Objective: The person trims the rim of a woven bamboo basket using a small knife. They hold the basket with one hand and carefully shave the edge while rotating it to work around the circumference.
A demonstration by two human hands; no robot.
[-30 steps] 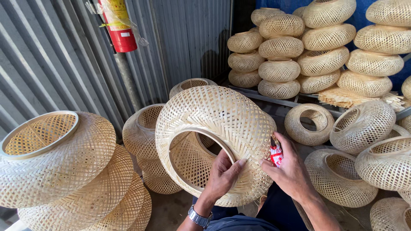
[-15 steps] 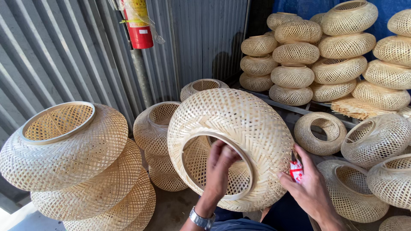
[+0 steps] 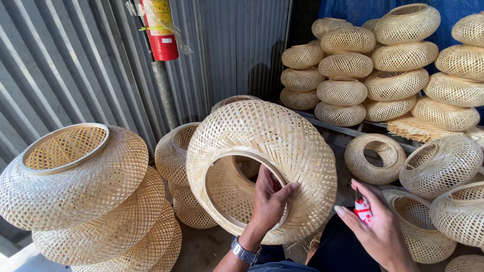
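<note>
A large round woven bamboo lampshade (image 3: 272,146) is tilted with its ringed opening facing me at the centre of the head view. My left hand (image 3: 269,199), with a metal watch on the wrist, grips the lower rim of that opening, fingers inside and thumb outside. My right hand (image 3: 375,229) hovers just to the right of the shade and holds a small red and white tube (image 3: 362,209) between its fingers. The right fingertips point toward the shade's side without clearly touching it.
A stack of wide woven shades (image 3: 80,191) stands at my left. Behind the held shade sit more shades (image 3: 174,151). Several stacked shades (image 3: 383,65) fill a shelf at the back right, with loose ones (image 3: 438,166) below. A red fire extinguisher (image 3: 161,30) hangs on the corrugated metal wall.
My left hand has moved from the outside of the shade to the rim of its opening, and the shade has turned to face me. My right hand has drawn back from the shade.
</note>
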